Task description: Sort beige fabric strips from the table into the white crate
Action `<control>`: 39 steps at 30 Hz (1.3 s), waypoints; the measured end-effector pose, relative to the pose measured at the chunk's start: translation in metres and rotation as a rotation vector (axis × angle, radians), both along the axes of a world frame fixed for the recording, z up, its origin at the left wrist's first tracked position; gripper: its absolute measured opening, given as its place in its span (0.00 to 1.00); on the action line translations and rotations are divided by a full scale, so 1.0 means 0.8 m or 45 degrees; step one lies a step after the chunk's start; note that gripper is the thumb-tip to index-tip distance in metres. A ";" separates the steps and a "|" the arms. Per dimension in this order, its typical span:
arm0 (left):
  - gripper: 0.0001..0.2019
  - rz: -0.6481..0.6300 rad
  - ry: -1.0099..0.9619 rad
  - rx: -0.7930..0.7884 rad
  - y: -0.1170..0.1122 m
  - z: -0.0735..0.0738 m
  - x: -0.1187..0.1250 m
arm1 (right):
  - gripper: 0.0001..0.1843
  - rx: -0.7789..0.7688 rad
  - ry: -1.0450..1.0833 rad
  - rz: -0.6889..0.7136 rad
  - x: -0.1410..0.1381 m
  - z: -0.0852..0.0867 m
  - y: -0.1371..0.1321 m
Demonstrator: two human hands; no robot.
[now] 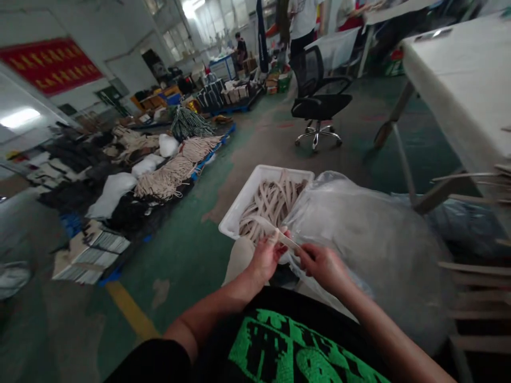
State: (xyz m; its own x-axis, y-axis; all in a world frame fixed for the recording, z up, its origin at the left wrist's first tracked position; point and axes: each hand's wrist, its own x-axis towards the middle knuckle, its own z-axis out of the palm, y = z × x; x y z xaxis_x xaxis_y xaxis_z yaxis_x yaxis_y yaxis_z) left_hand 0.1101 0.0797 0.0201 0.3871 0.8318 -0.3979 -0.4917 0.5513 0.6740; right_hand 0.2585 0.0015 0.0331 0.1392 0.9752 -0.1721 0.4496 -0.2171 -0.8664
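A beige fabric strap (288, 242) runs between my two hands above my lap. My left hand (268, 254) pinches it with thumb and fingers near the bin's front edge. Closed round the strap's other end is my right hand (319, 263), a short way to the right. Just beyond them sits a white plastic bin (235, 210) holding a tangle of similar beige straps (271, 199). A large clear plastic bag (367, 234), its contents pale and hard to make out, rests against the bin's right side.
A white-topped table (467, 69) stands at the right, with strips hanging below it. A black office chair (321, 98) is ahead. Bundled straps (167, 173) and white sacks lie on pallets at the left. A person (303, 24) in a white shirt stands behind the chair.
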 end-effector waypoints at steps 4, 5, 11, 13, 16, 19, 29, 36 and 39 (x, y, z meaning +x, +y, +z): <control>0.20 0.044 -0.019 0.007 -0.002 0.004 0.003 | 0.23 -0.004 0.025 0.084 -0.008 0.005 0.008; 0.18 0.082 -0.001 -0.001 0.002 0.007 -0.001 | 0.22 -0.022 0.038 0.130 -0.008 0.005 0.005; 0.20 -0.008 0.024 -0.015 -0.003 0.003 -0.005 | 0.22 -0.084 0.003 0.125 -0.015 0.003 0.007; 0.22 -0.068 0.002 -0.024 -0.008 -0.002 0.001 | 0.24 -0.041 0.033 0.121 -0.018 0.006 0.016; 0.20 0.022 0.006 -0.032 0.000 -0.004 -0.004 | 0.23 -0.049 0.102 0.196 -0.013 0.006 0.014; 0.20 0.096 0.036 -0.012 0.010 -0.005 -0.015 | 0.21 -0.146 0.123 0.236 -0.008 0.000 0.003; 0.26 -0.047 0.077 0.030 -0.001 -0.012 -0.011 | 0.24 -0.180 0.209 0.253 -0.012 -0.003 0.007; 0.23 -0.289 0.080 0.097 -0.010 -0.024 -0.003 | 0.25 -0.178 0.200 0.176 -0.015 -0.013 0.008; 0.21 -0.344 0.090 0.173 -0.002 -0.026 0.006 | 0.25 -0.141 0.207 0.162 -0.014 -0.011 0.026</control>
State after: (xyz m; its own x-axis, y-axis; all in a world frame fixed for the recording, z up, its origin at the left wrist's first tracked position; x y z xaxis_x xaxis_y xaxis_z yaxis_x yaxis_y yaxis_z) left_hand 0.1149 0.0779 -0.0005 0.5769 0.7499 -0.3239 -0.2888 0.5581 0.7778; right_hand 0.2470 0.0227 0.0241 -0.0217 0.9570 -0.2893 0.3361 -0.2655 -0.9036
